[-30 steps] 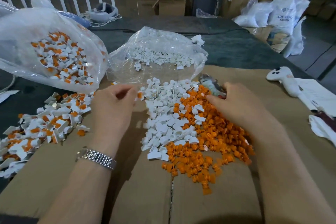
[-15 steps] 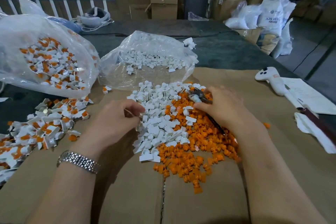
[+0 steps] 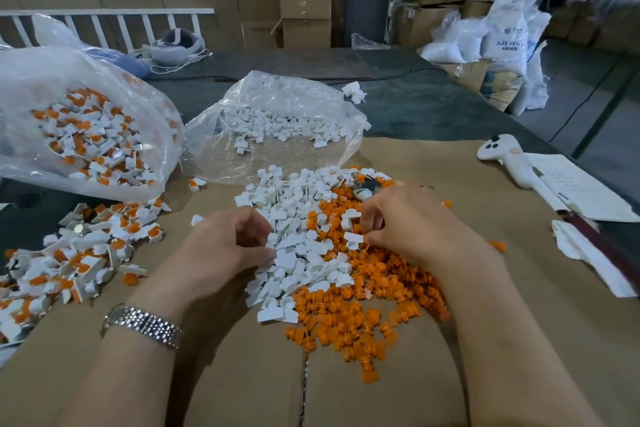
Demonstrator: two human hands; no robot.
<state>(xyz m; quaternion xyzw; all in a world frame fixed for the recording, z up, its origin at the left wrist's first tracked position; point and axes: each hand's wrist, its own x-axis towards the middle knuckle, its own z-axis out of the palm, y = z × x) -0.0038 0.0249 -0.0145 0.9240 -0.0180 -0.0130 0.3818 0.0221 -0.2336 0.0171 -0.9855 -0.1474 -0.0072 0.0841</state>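
the left hand (image 3: 225, 246) is moving in, curling into the white pieces (image 3: 301, 253), the right hand (image 3: 408, 229) into the orange plugs (image 3: 349, 319), grips i cannot tell, likely fetching a fresh pair.

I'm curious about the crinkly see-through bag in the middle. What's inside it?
Inside the clear bag lie small white plastic pieces, which you can see through the film. No orange ones show there. Crumpled folds and glare hide parts of the inside.
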